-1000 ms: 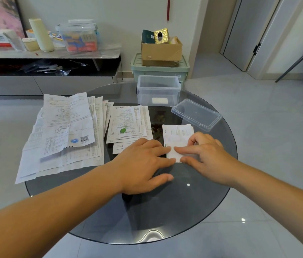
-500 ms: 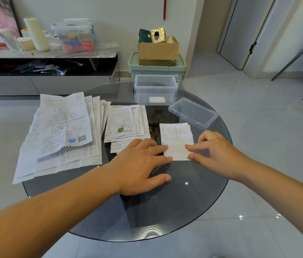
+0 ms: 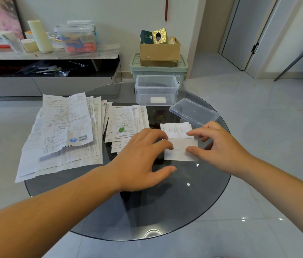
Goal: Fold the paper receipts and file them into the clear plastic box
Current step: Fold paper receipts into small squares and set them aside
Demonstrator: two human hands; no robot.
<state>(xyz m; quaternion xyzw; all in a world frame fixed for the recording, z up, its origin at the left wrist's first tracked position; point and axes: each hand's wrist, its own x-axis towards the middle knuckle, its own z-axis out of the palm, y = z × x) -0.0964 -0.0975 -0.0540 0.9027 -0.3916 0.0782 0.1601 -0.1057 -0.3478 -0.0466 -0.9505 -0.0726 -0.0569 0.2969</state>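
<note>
Toward three o'clock on the round dark glass table [image 3: 165, 211], in the head view, the small white paper receipt [image 3: 179, 152] lay half folded, its near flap raised over the printed half. The clear plastic lid [image 3: 193, 112] sat just beyond it at one o'clock. The clear plastic box [image 3: 156, 90] stood open at the table's twelve o'clock edge, a white slip [image 3: 158, 100] on its floor, well apart from the receipt. To fold well, I judged, the flap's edge should meet the far edge squarely before the crease was pressed flat from the middle outward, so nothing skewed.

The left hand [image 3: 143, 155] stretched in from seven o'clock, palm down, fingers loosely arched, fingertips touching the receipt's left edge and gripping nothing. The right hand [image 3: 219, 148] stretched in from four o'clock, forefinger and thumb apparently pinching the flap's right side, the other fingers curled clear. Unfolded white receipts [image 3: 66, 127] were fanned in piles around nine o'clock.
</note>
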